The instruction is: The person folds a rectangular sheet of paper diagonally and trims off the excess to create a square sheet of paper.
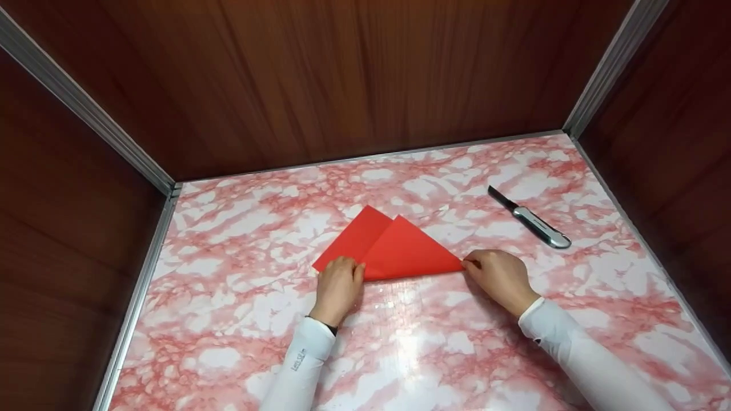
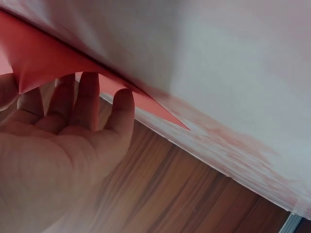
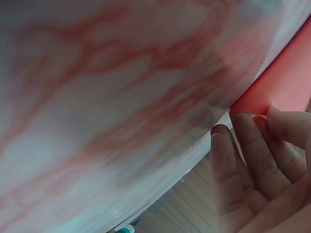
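A sheet of red paper point(image 1: 408, 251), folded over so that two pointed peaks stand side by side at the back, lies on the marbled tabletop. My left hand point(image 1: 341, 285) is at its front edge, left of the middle, with the thumb and fingers pinching the edge. In the left wrist view the red paper point(image 2: 48, 58) bends where the thumb meets it, and its left corner tapers out past the little finger. With thumb and forefinger my right hand point(image 1: 501, 277) pinches the paper's right corner. The right wrist view shows that thumb on the red paper point(image 3: 286, 82).
A utility knife point(image 1: 539, 225) with a dark blade and grey-black handle lies at the back right, beyond my right hand. Dark wood-grain panels point(image 1: 365, 85) with metal edging enclose the pink-and-white tabletop point(image 1: 228, 319) at the back and sides.
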Demonstrator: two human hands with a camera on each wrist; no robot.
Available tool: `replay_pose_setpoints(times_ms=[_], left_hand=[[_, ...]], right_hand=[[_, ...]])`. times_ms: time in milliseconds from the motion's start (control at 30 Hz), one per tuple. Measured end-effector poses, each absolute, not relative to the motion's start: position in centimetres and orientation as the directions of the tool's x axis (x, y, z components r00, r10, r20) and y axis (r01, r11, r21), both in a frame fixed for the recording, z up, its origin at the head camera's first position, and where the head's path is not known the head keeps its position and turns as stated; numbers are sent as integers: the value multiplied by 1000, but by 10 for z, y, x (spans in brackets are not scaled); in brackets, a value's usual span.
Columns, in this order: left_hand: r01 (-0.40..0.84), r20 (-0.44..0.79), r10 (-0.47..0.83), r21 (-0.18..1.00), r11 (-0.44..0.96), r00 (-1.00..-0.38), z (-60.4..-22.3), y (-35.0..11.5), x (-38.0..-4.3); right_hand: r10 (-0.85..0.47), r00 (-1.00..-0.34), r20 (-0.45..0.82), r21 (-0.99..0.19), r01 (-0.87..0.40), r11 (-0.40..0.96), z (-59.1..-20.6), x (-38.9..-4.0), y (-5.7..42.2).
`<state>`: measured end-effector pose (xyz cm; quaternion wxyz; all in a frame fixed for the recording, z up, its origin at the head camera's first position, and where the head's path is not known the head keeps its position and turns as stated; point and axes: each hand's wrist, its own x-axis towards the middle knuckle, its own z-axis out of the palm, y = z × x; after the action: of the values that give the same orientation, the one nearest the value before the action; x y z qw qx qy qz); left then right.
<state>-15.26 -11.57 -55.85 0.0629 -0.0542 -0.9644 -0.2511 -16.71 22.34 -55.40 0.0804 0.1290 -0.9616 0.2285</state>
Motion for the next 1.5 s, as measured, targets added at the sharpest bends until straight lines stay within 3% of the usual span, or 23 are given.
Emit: replay_pose_setpoints(times_ms=[433, 567, 733, 1000, 1200, 1400, 1500], left_hand=[[14, 80, -9, 285, 958, -997, -565, -104, -167], [17, 108, -10, 245, 969, -994, -568, -101, -169], [124, 182, 77, 263, 957, -980, -573, -101, -169], [472, 164, 443, 275, 838, -881, -575, -103, -164], [549, 83, 542, 118, 828, -836, -569, -98, -154], [515, -39, 540, 248, 820, -841, -565, -94, -149], [500, -79, 529, 234, 834, -845, -566, -92, -147]], right_hand=[[-199, -968, 154, -448, -248, 859, -555, -170, 223], [-201, -965, 166, -446, -255, 858, -554, -172, 222], [-199, -967, 160, -437, -251, 864, -552, -172, 223], [-187, -974, 132, -437, -226, 871, -552, -171, 222], [-189, -975, 118, -437, -222, 872, -553, -170, 221], [-194, -973, 129, -437, -231, 869, -553, -168, 221], [-206, -968, 143, -429, -248, 868, -553, -165, 222]])
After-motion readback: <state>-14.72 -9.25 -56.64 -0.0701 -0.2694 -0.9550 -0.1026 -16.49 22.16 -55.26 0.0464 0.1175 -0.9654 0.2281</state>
